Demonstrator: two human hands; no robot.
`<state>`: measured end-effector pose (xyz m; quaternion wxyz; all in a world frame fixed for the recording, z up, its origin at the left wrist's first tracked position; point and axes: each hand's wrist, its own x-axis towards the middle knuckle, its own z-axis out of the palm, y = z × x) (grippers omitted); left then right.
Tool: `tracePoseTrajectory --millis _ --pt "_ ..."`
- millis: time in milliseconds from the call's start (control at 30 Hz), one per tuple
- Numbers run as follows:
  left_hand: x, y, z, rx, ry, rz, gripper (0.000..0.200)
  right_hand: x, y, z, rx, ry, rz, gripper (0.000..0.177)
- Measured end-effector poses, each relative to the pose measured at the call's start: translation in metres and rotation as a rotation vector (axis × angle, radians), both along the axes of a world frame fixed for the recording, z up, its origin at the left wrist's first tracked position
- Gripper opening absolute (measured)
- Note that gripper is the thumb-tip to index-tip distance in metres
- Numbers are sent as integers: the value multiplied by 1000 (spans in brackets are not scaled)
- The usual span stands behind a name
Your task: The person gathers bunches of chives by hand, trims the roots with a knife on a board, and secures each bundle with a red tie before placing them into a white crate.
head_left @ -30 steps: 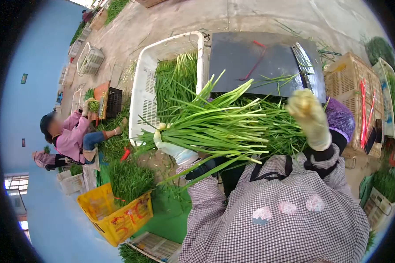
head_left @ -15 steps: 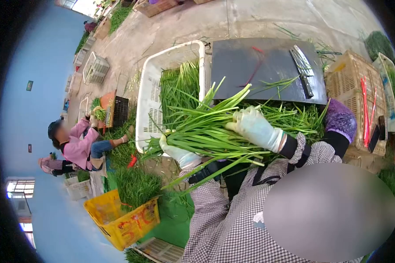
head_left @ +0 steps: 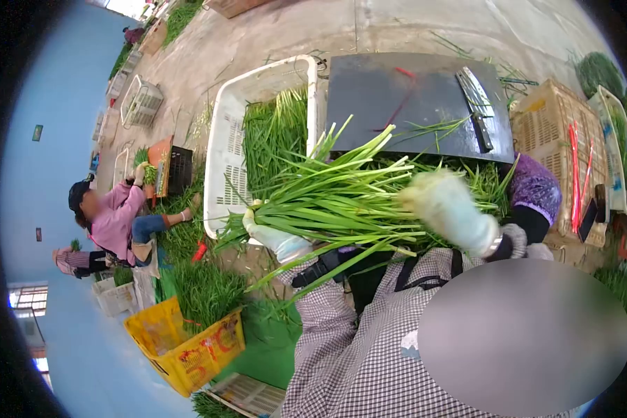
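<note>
A loose bunch of garlic chives, pale at the stem ends, lies across my lap with its stems pointing right. My left hand, in a pale glove, is closed around the leafy end of the bunch. My right hand, gloved too, is smeared by motion just right of the stem ends, so its fingers cannot be made out. Behind the bunch stands a dark board. A large knife and a few loose green blades rest on it.
A white basket of chives stands left of the board. Tan crates with red strips are at the right. A yellow crate sits lower left. Another person in pink sits at the left, handling greens.
My right hand has moved off the bunch, to the right and slightly down. My left hand keeps its hold. The whole view has shifted slightly.
</note>
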<state>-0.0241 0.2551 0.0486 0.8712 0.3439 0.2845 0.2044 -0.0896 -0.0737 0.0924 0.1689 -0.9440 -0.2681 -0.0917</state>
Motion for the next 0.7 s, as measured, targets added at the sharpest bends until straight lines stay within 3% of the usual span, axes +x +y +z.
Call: tracePoseTrajectory --millis 100,167,233,367,433,500,533,567,700 --pt "1 -2 0 -34 -8 25 27 18 64 -18 113 -190 45 8" --pt "-3 3 3 -54 -5 21 27 27 78 -33 10 -164 82 8" --pt "-7 3 9 -16 -27 -13 33 36 83 -31 258 -51 139 10" --pt "-8 7 7 28 -56 8 32 27 41 32 1256 417 149 8" --pt "-7 13 -3 28 -52 10 32 17 -5 48 1427 498 316 7" --pt "-6 2 7 26 -52 7 32 9 -36 51 1141 519 389 8" --pt "-9 -11 21 -52 -12 33 28 12 -40 54 731 582 302 10" --pt "-11 -20 31 -128 32 55 24 7 -29 18 558 314 148 15" --pt "-9 -21 25 -76 36 53 25 12 35 -14 239 -130 175 29"
